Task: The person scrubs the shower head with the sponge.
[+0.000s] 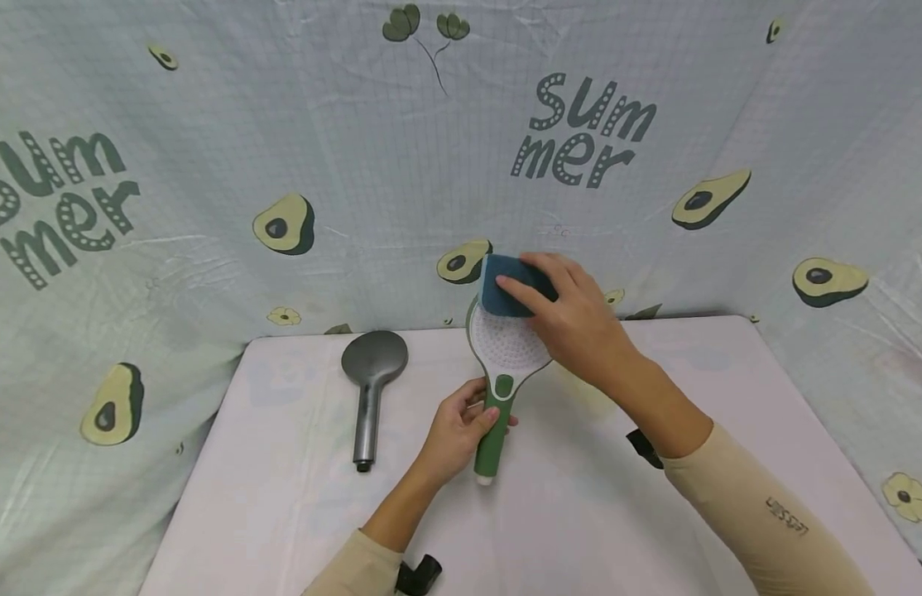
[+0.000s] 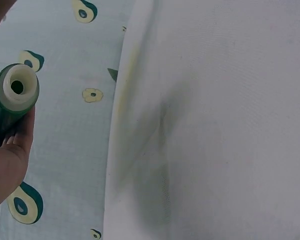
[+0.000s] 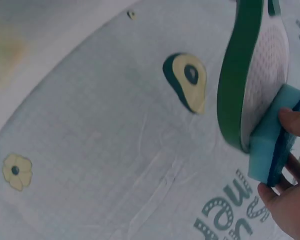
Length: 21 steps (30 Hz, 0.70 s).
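A green and white shower head (image 1: 510,346) is held up off the table, its perforated white face toward the head camera. My left hand (image 1: 458,430) grips its green handle, and in the left wrist view the hollow white end of the handle (image 2: 20,87) shows. My right hand (image 1: 580,319) pinches a blue sponge (image 1: 506,285) with a darker scouring side. The sponge's light side lies against the upper part of the spray face (image 3: 270,65), as the right wrist view shows. Part of the face is hidden behind sponge and right hand.
A dark grey shower head (image 1: 375,364) lies on the pale table (image 1: 297,430) to the left. Behind stands a light cloth (image 1: 372,207) printed with avocados and lettering. Black wrist devices (image 1: 420,574) show near both forearms.
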Motion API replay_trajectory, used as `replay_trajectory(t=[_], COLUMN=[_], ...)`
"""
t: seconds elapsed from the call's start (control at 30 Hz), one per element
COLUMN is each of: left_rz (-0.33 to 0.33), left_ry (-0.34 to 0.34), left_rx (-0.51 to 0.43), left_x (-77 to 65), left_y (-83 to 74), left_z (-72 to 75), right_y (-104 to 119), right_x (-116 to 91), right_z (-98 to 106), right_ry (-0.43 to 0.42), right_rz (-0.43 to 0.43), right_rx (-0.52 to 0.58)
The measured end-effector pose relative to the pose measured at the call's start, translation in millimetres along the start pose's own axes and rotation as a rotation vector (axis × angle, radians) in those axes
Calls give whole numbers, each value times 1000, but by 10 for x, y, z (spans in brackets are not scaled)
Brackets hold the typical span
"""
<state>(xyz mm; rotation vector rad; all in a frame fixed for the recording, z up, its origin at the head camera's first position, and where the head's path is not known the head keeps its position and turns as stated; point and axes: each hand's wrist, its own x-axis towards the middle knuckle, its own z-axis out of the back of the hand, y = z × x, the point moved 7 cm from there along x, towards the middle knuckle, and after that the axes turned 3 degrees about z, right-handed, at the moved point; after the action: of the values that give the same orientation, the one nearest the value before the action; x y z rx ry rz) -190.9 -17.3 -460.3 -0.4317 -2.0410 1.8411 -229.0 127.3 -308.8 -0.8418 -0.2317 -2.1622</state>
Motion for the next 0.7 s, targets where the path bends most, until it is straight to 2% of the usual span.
replay_trajectory(t=[0.07, 0.17, 0.33, 0.47, 0.7], left_rz=[4, 10, -5, -7, -17], left_ry=[6, 8, 11, -16, -58], left_rx=[-1, -15, -48, -66, -114], left_x=[2, 2, 2, 2, 16], left_y=[14, 32, 38, 51, 10], left_z=[-2, 4, 18, 55, 120], right_y=[-78, -77, 107, 280, 496], right_x=[20, 2, -139, -279, -449], right_z=[49, 48, -122, -256, -328], right_ry=[-16, -10, 47, 97, 119], right_rz=[-21, -14, 12, 4, 16], right_rx=[23, 36, 29, 52, 69])
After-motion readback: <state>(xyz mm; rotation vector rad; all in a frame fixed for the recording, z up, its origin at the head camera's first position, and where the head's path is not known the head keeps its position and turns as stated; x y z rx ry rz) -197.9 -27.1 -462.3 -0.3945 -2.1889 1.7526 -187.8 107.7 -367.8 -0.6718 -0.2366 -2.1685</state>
